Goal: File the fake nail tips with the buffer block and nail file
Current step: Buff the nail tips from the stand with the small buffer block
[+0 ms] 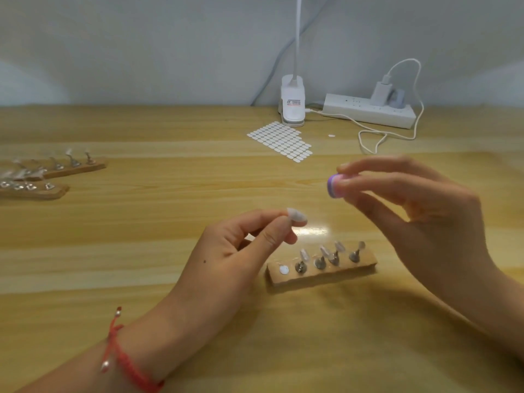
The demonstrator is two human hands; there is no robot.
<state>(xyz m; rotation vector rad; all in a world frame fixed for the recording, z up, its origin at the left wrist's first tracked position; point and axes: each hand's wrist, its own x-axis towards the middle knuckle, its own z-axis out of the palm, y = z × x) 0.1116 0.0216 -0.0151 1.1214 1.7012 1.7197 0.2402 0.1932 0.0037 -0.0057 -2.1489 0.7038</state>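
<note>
Clear nail tip [297,217] pinched in our left hand [226,251], our right hand [419,211] gripping the purple buffer block [332,187] above the table [141,222].

The wooden table [141,236] is carrying a nail-tip stand [321,275] before me, two more stands [76,167] far left, and a sticker sheet [280,140], lamp base [293,109] and power strip [368,112] beyond.

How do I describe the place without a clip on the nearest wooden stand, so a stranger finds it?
On the table, find the wooden stand nearest the camera. At its left end lies a white pad; the other four places carry metal clips.
</note>
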